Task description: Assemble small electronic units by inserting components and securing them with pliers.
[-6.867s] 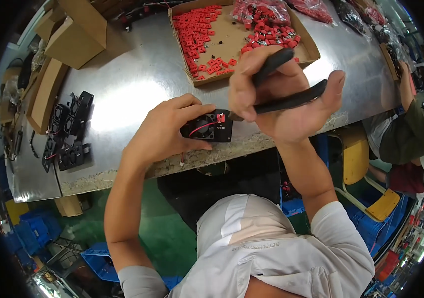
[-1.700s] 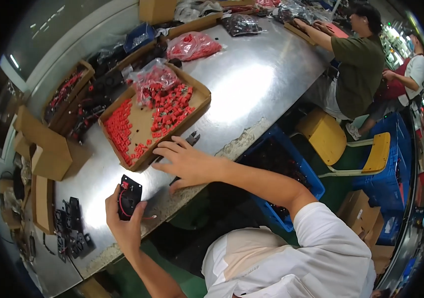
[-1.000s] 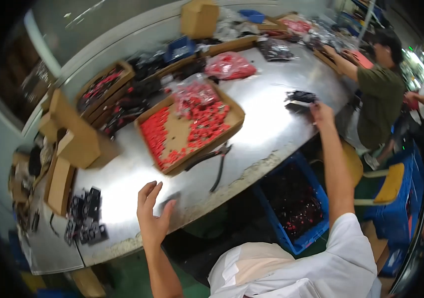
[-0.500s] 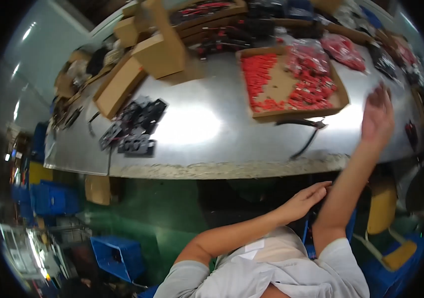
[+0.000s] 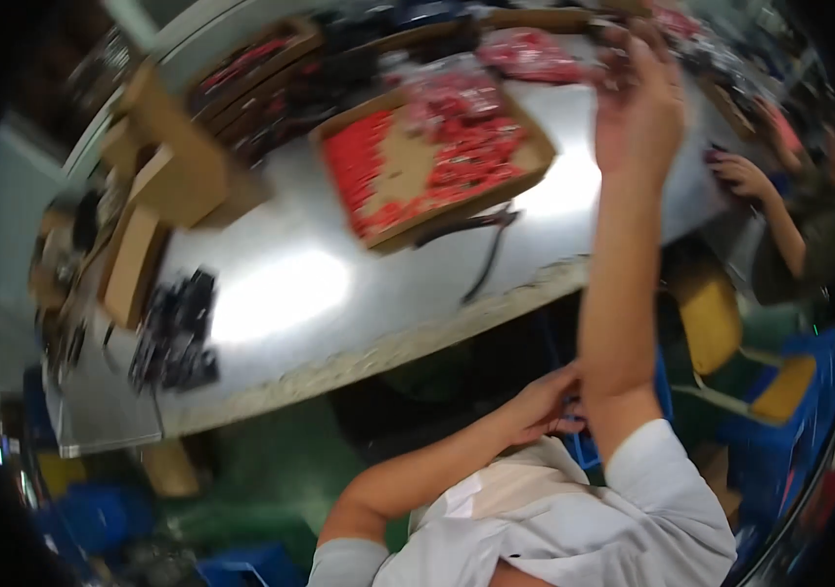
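Observation:
My right hand (image 5: 640, 112) reaches over the far side of the metal table, close to a clear plastic bag of red parts (image 5: 532, 55). Its fingers are smeared by motion, so whether they hold anything is unclear. My left hand (image 5: 543, 406) is low in front of my body, beside the right elbow. Its fingers are bent and apart, partly behind the right arm, and nothing shows in them. A shallow cardboard tray (image 5: 400, 235) holds red plastic parts, with another bag of red parts (image 5: 452, 96) on top. Dark-handled pliers (image 5: 481, 235) lie before the tray.
Dark plastic parts (image 5: 178, 333) are piled on the table's left, near cardboard boxes (image 5: 183, 181). At the right, a co-worker's hand (image 5: 745, 176) holds a small dark thing. A yellow chair (image 5: 709, 318) and blue crates (image 5: 105, 514) stand below the table edge.
The view has turned, shifting the table's things leftward and tilting its edge. My right hand has reached farther away, and my left hand has drawn in beside the right elbow. A co-worker has come into fuller view.

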### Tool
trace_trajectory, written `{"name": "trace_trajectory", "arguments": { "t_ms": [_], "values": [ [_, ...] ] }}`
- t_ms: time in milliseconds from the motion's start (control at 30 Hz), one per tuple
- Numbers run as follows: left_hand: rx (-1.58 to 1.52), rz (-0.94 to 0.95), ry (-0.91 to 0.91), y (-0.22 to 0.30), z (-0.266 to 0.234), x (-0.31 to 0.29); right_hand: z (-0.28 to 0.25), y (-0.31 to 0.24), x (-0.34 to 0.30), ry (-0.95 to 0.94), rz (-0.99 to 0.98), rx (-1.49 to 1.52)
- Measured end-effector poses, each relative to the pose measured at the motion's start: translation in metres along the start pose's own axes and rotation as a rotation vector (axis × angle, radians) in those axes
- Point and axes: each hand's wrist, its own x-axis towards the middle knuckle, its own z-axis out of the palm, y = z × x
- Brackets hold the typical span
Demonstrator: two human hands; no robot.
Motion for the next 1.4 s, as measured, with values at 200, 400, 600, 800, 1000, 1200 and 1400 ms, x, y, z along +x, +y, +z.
{"name": "trace_trajectory", "arguments": {
  "t_ms": [200,400,600,800,1000,1200,1400],
  "values": [
    [0.387,0.395,0.354,0.028,-0.004,-0.044,0.022,0.09,-0.06,-0.427,0.307,-0.659],
    [-0.254,0.278,-0.07,0.003,-0.021,-0.011,0.044,0.099,-0.055,-0.131,0.472,0.123],
    [-0.08,0.058,0.044,0.01,-0.016,-0.046,-0.002,0.132,-0.072,-1.036,0.069,-1.165],
    [1.636,0.946,0.995,0.09,-0.005,-0.244,-0.005,0.129,-0.087,-1.18,-0.051,-1.407],
    [2.073,-0.065,2.088,0.106,-0.053,-0.403,0.011,0.057,-0.129,-0.702,0.241,-0.784],
    [1.97,0.029,2.038,0.113,-0.066,-0.419,-0.005,0.011,-0.23,-0.39,0.542,-0.311],
    [1.962,0.142,1.862,0.122,-0.044,-0.425,-0.011,0.012,-0.199,-0.75,0.499,-0.46]
  ]
}}
